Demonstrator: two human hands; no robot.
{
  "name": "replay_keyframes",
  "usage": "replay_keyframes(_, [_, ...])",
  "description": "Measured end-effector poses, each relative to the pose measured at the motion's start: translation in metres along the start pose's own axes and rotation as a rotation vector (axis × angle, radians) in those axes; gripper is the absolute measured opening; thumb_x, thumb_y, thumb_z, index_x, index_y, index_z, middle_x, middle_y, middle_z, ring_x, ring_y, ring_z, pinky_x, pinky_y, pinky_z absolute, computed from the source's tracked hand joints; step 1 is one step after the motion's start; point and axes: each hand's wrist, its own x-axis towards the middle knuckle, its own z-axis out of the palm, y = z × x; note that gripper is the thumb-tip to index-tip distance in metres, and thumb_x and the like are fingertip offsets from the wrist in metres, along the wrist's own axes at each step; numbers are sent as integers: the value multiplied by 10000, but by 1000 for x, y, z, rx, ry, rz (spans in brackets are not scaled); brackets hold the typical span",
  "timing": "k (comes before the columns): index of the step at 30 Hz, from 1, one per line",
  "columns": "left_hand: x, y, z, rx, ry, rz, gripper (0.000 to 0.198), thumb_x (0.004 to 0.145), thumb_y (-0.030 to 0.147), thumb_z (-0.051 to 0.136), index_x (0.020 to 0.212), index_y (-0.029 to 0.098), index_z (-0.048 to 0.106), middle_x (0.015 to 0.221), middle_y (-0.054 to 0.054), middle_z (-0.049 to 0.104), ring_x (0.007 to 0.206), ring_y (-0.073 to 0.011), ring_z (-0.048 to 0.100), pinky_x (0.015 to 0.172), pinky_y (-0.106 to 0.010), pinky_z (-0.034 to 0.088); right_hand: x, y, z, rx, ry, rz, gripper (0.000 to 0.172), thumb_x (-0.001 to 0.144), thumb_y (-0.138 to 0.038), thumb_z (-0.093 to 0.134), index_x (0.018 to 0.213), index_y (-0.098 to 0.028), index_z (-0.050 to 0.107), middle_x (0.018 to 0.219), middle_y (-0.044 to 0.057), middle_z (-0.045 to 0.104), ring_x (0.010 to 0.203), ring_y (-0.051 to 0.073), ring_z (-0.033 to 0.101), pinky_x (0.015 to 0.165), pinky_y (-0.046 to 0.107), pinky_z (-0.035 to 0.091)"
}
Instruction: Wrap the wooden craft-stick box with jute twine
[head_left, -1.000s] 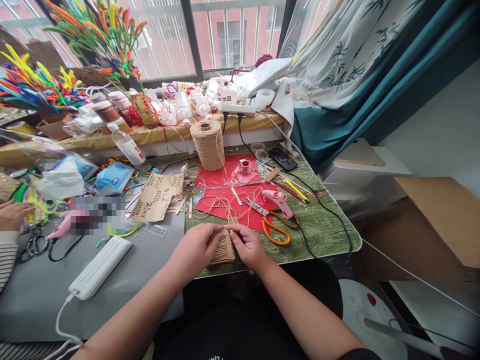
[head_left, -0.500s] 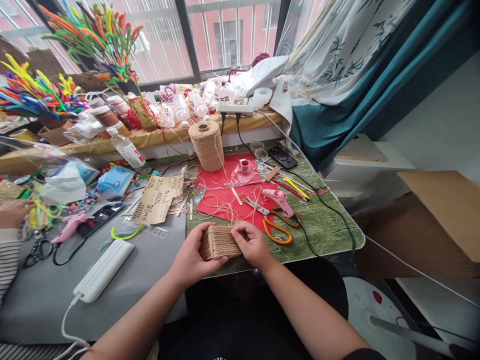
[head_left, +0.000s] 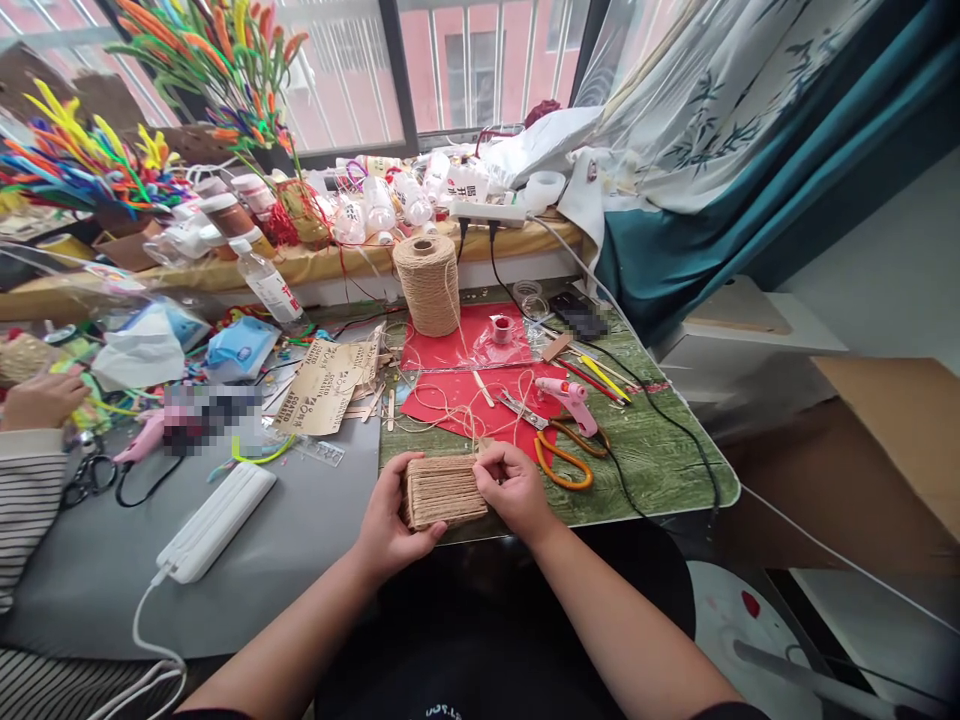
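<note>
A small box wrapped in rows of jute twine (head_left: 448,492) is held over the table's front edge. My left hand (head_left: 386,525) grips its left end, fingers behind and thumb along the lower front edge. At the right end, my right hand (head_left: 516,490) pinches a strand of jute twine (head_left: 474,425) between thumb and bent fingers; the fingertips hide part of it. From there the loose twine loops back over red sheets (head_left: 442,400) towards a large upright spool of twine (head_left: 427,290).
Right of the twine lie scissors with orange handles (head_left: 564,465), a pink glue gun (head_left: 566,395) and pencils (head_left: 606,378). Sandpaper (head_left: 319,385) and a white power strip (head_left: 217,522) are on the left. Another person's hand (head_left: 46,400) rests among craft scraps at far left.
The wrapped box has tilted, showing more of its wound front face. My right hand stays pinched near its right end. The view has shifted slightly left.
</note>
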Motion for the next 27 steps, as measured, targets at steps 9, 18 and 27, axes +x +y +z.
replay_keyframes(9, [0, -6, -3, -39, -11, -13, 834, 764, 402, 834, 1460, 254, 398, 1268, -119, 562, 1134, -296, 615, 984, -434, 528, 1, 7, 2, 113, -30, 56, 155, 891, -278, 677, 809, -231, 554, 719, -36, 499, 623, 133, 457, 575, 255, 386])
replay_keyframes(18, [1, -12, -12, -89, -41, -16, 791, 789, 550, 795, 1416, 251, 418, 1263, -114, 536, 1128, -297, 604, 953, -427, 534, 5, 6, 1, 277, -154, 173, 315, 913, -365, 727, 1193, -241, 655, 735, -52, 520, 640, 124, 478, 641, 260, 418])
replay_keyframes(27, [29, 42, -55, 345, -375, -77, 808, 923, 487, 669, 1592, 262, 275, 1625, -175, 372, 1498, -394, 394, 1221, -586, 362, 8, 13, 4, 233, -247, 191, 321, 940, -434, 733, 1191, -235, 755, 836, 7, 636, 736, 150, 570, 730, 292, 490])
